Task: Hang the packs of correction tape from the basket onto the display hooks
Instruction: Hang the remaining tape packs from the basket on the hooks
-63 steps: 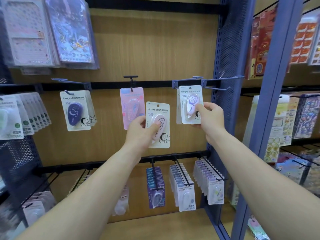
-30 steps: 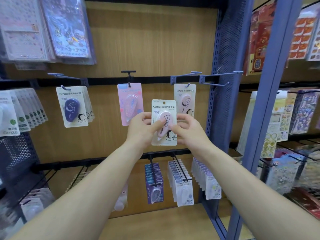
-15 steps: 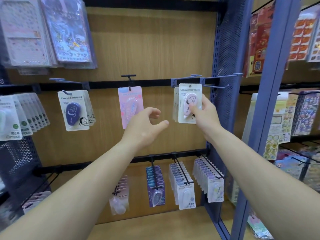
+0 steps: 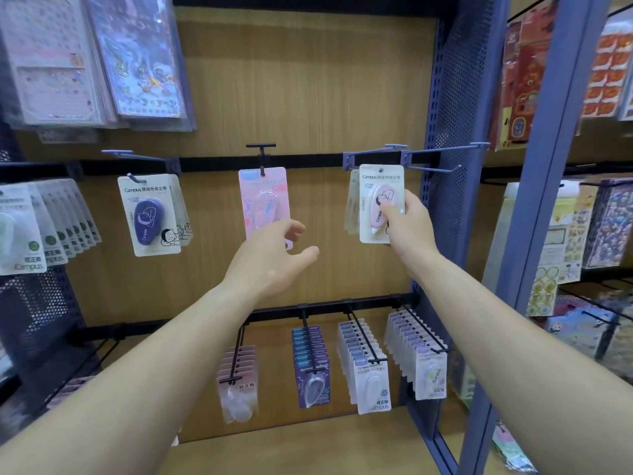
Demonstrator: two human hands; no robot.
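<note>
Just above the right grip (image 4: 409,231), a blue hook (image 4: 375,153) juts out from the black rail (image 4: 308,163). The pink correction tape pack (image 4: 376,186) stands upright under it, facing outward. The right grip is clamped on the pack's lower half, thumb across the blister and fingers behind the card. This looks chosen to leave the punched hole at the top free for the hook. From this angle I cannot tell whether the hole is on the wire yet.

The left grip (image 4: 270,258) hangs below and to the left of the right one. Its fingers are apart and loosely curved, holding nothing, probably ready to steady the card.

Directly behind the held pack, a few like packs (image 4: 352,204) hang on the same hook, so the new one must stop in front of them. Right of the grip, a second blue hook (image 4: 442,153) sticks out and the perforated upright (image 4: 448,97) stands near, so room on that side is tight. Left of it hang a pink patterned pack (image 4: 263,197) and, farther off, a navy pack (image 4: 149,216). Below, full lower hooks (image 4: 371,368) carry more tape. The basket is not in view.
</note>
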